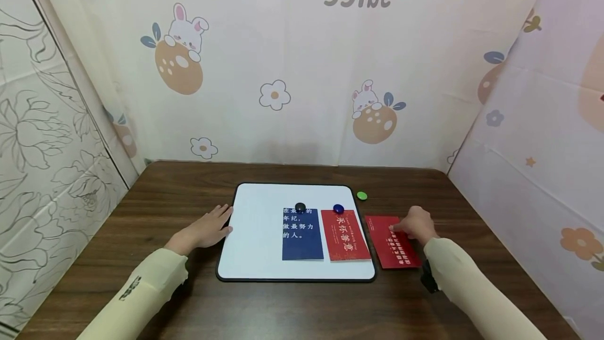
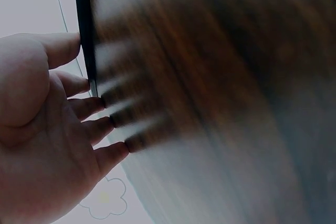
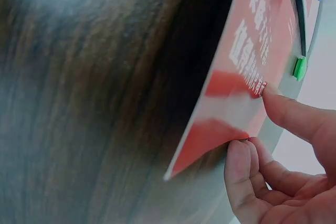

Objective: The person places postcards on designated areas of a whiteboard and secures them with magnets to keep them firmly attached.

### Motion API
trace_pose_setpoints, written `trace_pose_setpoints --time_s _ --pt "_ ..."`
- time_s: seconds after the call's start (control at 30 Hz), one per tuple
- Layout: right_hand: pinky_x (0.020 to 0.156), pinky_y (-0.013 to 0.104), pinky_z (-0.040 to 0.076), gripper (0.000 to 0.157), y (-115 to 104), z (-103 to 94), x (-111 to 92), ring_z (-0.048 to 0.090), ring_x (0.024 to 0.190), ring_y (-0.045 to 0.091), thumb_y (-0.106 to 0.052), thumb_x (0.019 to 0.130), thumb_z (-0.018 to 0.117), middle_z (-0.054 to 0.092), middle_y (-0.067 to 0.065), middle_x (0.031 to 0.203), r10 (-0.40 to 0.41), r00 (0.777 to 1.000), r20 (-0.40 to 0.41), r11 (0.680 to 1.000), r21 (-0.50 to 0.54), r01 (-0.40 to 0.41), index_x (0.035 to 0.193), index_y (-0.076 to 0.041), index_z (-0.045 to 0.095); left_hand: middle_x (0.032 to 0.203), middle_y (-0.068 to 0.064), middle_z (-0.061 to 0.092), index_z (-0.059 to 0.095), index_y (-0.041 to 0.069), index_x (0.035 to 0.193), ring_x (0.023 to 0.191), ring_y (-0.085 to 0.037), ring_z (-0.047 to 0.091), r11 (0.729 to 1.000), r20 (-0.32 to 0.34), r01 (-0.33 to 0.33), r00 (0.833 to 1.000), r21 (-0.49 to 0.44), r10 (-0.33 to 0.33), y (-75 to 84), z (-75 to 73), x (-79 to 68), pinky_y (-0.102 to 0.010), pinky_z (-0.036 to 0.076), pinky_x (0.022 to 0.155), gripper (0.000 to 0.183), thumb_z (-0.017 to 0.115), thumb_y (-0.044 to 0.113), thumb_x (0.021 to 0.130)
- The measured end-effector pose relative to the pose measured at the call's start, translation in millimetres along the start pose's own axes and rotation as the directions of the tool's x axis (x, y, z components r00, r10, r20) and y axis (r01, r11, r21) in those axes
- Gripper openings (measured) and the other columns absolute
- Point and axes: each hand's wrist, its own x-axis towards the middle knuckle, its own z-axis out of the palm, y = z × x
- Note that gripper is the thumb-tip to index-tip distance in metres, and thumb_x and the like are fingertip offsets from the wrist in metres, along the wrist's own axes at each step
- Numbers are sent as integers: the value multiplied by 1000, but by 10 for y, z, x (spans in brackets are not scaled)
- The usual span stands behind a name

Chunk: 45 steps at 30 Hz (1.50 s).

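To the right of the whiteboard (image 1: 257,230), just beside its black rim, a loose red card (image 1: 386,248) with white writing is on the wooden table (image 1: 283,308). I see the person's right hand (image 1: 417,223) pinching it: the thumb sits on the printed face, the other fingers curl under at the edge, and the card bends there. On the whiteboard's left side, the left hand (image 1: 209,226) rests against the rim, fingers straight and slightly spread, their tips touching it.

On the whiteboard's right half lie a blue card (image 1: 303,245) and, next to it, a second red card (image 1: 344,245), a little slanted. A black button (image 1: 300,207) sits at the blue card's top edge, a dark blue button (image 1: 338,208) at the second red card's. A green button (image 1: 362,195) lies on the table just outside the whiteboard's far right corner.
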Motion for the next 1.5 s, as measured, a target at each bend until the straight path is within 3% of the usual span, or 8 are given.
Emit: trace_pose_setpoints --time_s 0.47,0.7,1.1,1.23,1.5 --pt "65 33 56 32 11 -32 17 55 72 25 -13 80 77 53 16 78 91 993 69 983 155 -101 75 3 50 150 -32 21 27 -9 146 139 -47 14 1000 1 0 1000 -5 0 -4 12 5 -60 18 108 57 47 21 101" --pt "60 28 54 31 10 -30 25 54 67 23 -17 80 76 54 14 75 99 993 61 988 111 -106 72 2 53 150 -32 21 26 -8 146 139 -47 14 1000 0 -1 1000 -2 1 -13 12 11 -61 18 108 58 47 21 101" --pt "63 31 54 37 63 -14 76 55 75 27 -19 81 76 55 19 86 133 990 54 980 142 -139 93 10 56 150 -32 20 26 -8 146 139 -47 14 1000 3 -7 1000 -6 7 -29 19 16 -61 17 108 58 46 21 101" --pt "66 33 56 38 128 -35 80 55 76 27 -18 82 76 57 18 87 100 992 78 971 210 -114 97 12 59 150 -32 20 25 -8 146 139 -47 14 1000 5 -5 1000 -3 5 -44 25 30 -61 17 108 58 46 22 101" --pt "71 37 57 44 198 -113 84 58 83 29 -9 86 70 62 25 99 96 984 147 913 382 -146 116 19 55 150 -32 20 25 -9 146 139 -47 14 1000 10 2 1000 -6 -2 -8 0 15 -61 17 108 58 47 21 101"
